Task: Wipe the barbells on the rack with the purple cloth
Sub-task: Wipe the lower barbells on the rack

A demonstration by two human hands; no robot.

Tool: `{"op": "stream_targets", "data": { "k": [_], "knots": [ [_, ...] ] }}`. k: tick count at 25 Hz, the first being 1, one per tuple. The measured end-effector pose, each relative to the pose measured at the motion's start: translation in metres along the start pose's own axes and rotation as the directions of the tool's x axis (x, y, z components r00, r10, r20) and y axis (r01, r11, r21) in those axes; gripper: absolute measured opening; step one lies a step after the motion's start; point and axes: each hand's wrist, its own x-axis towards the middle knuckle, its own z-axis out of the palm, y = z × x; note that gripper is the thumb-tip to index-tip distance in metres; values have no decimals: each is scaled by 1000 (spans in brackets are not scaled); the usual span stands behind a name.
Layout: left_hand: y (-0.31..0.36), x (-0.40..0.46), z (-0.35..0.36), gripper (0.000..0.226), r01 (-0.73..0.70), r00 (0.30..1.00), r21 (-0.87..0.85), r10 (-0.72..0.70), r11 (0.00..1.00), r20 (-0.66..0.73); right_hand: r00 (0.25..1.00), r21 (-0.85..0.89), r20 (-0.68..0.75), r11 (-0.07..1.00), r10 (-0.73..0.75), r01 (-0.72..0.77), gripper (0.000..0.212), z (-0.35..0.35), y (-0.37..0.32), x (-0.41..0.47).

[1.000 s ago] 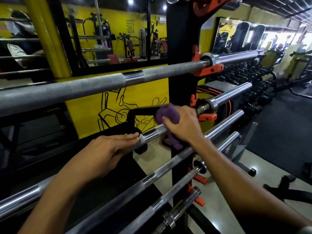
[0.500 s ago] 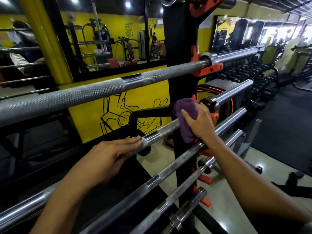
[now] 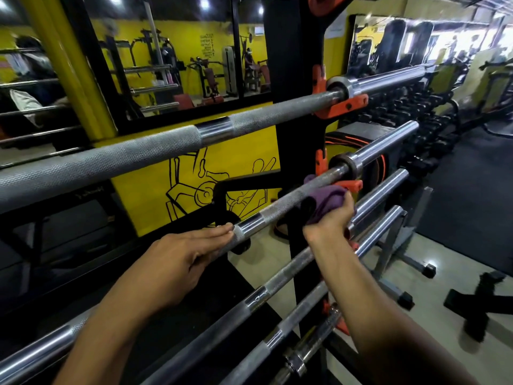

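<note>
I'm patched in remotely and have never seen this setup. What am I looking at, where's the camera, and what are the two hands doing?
No machine here: a person wears one camera on the head, looking down at their bare hands. Ahead stands a black rack with orange hooks holding several steel barbells. The left hand rests with straight fingers on the second barbell. The right hand grips the purple cloth, wrapped under that same bar near its collar. Behind are a yellow wall and mirrors.

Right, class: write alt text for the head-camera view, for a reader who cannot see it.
A person's right hand grips a purple cloth under the second barbell on a gym rack, while the left hand rests flat on the same bar. More barbells sit above and below.
</note>
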Motion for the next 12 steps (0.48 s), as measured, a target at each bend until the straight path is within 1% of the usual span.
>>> {"op": "stream_targets", "data": {
  "k": [2, 4, 7, 8, 10, 11, 12],
  "knots": [
    [-1, 1, -1, 57, 1, 1000, -1, -1, 1000, -7, 1000, 7, 8, 1000, -28, 28, 48, 18, 5, -1],
    [-2, 1, 0, 58, -6, 1000, -3, 6, 1000, -13, 998, 12, 58, 999, -31, 30, 45, 18, 14, -10],
    [2, 1, -2, 57, -2, 1000, 5, 3, 1000, -14, 994, -87, 114, 996, 7, 3, 45, 10, 18, -12],
    [2, 1, -3, 56, 0, 1000, 14, 1, 1000, -13, 994, -91, 111, 996, 13, -3, 40, 14, 13, -8],
    [3, 1, -3, 54, -2, 1000, 33, 2, 999, -3, 998, -24, 65, 1000, -12, 13, 27, 28, 3, -3],
    [3, 1, -3, 54, -7, 1000, 36, 7, 999, -1, 999, -16, 30, 999, -34, 34, 26, 33, -1, -4],
    [3, 1, -4, 53, -7, 1000, 34, 7, 999, -1, 999, -56, -3, 998, -42, 42, 28, 35, 0, -5]
  ]
}}
